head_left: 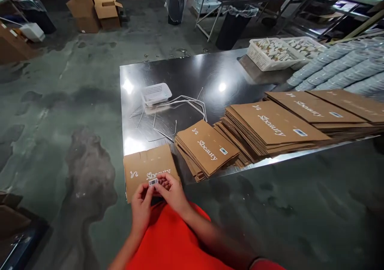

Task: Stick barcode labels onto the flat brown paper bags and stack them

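My left hand (141, 206) and my right hand (169, 192) meet over a flat kraft cardboard mailer (147, 165) printed with "beauty". Their fingertips pinch a small white barcode label (153, 182) just above the mailer's lower edge. Beyond it lie a stack of the same flat mailers (207, 150) and larger stacks (273, 128) running to the right along a stainless steel table (192, 72). Thin white strips (180, 102) lie bent on the steel, next to a small white plastic basket (157, 93).
White crates of small items (271, 54) stand at the table's far end, beside stacked grey-white rows (336, 68). Open cardboard boxes (94, 12) and black bins (176, 5) stand on the stained concrete floor (60, 102) beyond, with metal racks at the back right.
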`<state>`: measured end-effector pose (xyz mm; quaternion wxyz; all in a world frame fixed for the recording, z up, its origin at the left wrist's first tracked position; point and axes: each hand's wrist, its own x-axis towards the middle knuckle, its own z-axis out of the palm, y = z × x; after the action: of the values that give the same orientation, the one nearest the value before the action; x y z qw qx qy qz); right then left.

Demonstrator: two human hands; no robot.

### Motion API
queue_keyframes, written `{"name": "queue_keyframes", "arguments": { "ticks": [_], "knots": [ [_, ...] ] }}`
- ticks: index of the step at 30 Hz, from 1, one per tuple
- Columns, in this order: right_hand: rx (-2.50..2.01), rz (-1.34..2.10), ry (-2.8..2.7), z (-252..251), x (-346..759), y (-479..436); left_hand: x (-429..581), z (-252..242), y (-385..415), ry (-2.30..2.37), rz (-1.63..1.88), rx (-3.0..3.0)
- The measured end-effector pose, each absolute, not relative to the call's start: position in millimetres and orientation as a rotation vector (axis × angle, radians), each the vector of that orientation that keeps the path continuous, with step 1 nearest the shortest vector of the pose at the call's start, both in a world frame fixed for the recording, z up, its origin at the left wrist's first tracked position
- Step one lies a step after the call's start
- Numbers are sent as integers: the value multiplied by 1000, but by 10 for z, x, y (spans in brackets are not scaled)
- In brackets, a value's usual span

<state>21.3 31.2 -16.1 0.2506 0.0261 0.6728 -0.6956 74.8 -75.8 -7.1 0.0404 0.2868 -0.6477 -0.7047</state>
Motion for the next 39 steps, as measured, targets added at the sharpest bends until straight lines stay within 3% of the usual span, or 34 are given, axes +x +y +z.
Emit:
{"name": "queue_keyframes", "arguments": {
  "ticks": [19,26,39],
  "knots": [
    [-71,-1838,2340,-334,-261,517,643,-266,-775,-1934,-2300,987],
    [-65,-1461,2578,-695,-747,492,534,-530,-887,-1755,-2574,1078],
    [-117,-1186,2742,-773,-776,434,533,-643,-926,-1789,-2540,1119]
  ]
}}
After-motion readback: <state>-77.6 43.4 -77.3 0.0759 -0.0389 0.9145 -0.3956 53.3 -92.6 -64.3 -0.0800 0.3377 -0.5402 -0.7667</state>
